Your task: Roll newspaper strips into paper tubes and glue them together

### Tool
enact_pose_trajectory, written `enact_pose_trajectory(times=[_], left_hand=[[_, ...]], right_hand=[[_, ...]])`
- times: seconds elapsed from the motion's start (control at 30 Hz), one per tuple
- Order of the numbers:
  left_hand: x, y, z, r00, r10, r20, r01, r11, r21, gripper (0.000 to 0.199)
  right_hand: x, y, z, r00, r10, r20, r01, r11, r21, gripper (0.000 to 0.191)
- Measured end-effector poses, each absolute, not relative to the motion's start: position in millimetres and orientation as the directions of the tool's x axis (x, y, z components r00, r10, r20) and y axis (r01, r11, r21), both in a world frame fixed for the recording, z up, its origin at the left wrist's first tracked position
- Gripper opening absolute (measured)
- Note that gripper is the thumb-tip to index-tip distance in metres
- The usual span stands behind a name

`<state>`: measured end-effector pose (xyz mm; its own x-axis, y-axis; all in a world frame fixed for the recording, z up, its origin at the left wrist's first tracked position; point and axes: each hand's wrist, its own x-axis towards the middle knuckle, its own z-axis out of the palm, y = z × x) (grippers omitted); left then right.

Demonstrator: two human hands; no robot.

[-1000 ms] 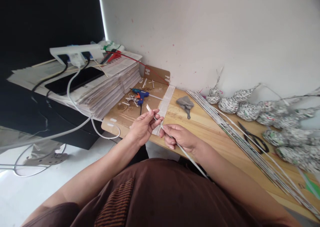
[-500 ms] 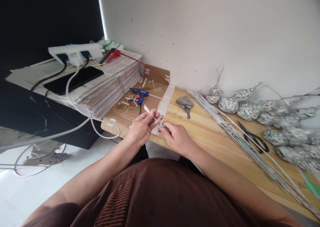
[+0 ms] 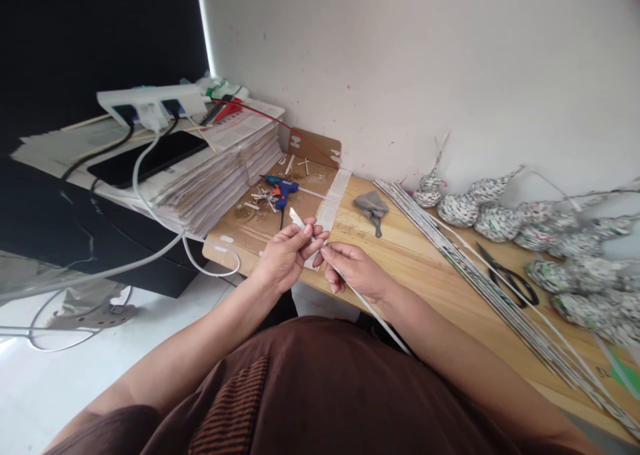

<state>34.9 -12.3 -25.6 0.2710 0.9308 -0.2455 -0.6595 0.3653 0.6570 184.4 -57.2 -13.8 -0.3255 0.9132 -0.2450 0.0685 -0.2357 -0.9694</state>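
Note:
Thumb and fingers of my left hand (image 3: 287,255) pinch a thin rolled paper stick (image 3: 377,318) near its flattened white tip, which pokes out beyond the thumb. Close beside it, my right hand (image 3: 355,268) grips the same stick a little lower, fingers curled. From there the stick runs down to the right, past my right wrist toward my brown shirt. Both hands are above the front edge of the table. Just beyond them a blue glue gun (image 3: 284,191) lies on a cardboard sheet (image 3: 240,231) among white paper scraps.
Several paper sticks (image 3: 465,268) lie diagonally on the right, next to black scissors (image 3: 507,275). Woven paper gourd shapes (image 3: 457,209) line the wall. A grey cloth (image 3: 371,208) is mid-table. Left stands a newspaper stack (image 3: 225,181) bearing a phone (image 3: 150,158) and power strip (image 3: 155,101).
My right hand has rolled over, with its fingers now showing beneath. The stick's long lower part has come into view to the right. My left hand has hardly moved.

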Motion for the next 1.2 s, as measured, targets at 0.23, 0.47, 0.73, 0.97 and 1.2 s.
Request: enact_pose_trajectory(times=[0.23, 0.47, 0.73, 0.97, 1.2], left_hand=[[34, -13, -26, 0.297, 0.926, -0.234, -0.655, 0.376, 0.655, 0.013], [34, -11, -26, 0.253, 0.941, -0.224, -0.657, 0.337, 0.674, 0.011], [30, -7, -20, 0.216, 0.949, -0.231, -0.713, 0.315, 0.627, 0.011], [29, -8, -18, 0.203, 0.949, -0.242, -0.708, 0.313, 0.633, 0.01], [30, -9, -16, 0.184, 0.948, -0.261, -0.693, 0.314, 0.649, 0.005]], right_hand=[[186, -51, -15, -0.309, 0.901, -0.304, -0.014, -0.324, -0.946, 0.03], [186, -56, -19, -0.259, 0.949, -0.18, 0.214, -0.125, -0.969, 0.029], [191, -65, -18, -0.292, 0.937, -0.191, 0.294, -0.102, -0.95, 0.038], [193, -66, -17, -0.274, 0.954, -0.125, 0.291, -0.042, -0.956, 0.034], [191, -64, -15, -0.405, 0.857, -0.32, 0.1, -0.306, -0.947, 0.037]])
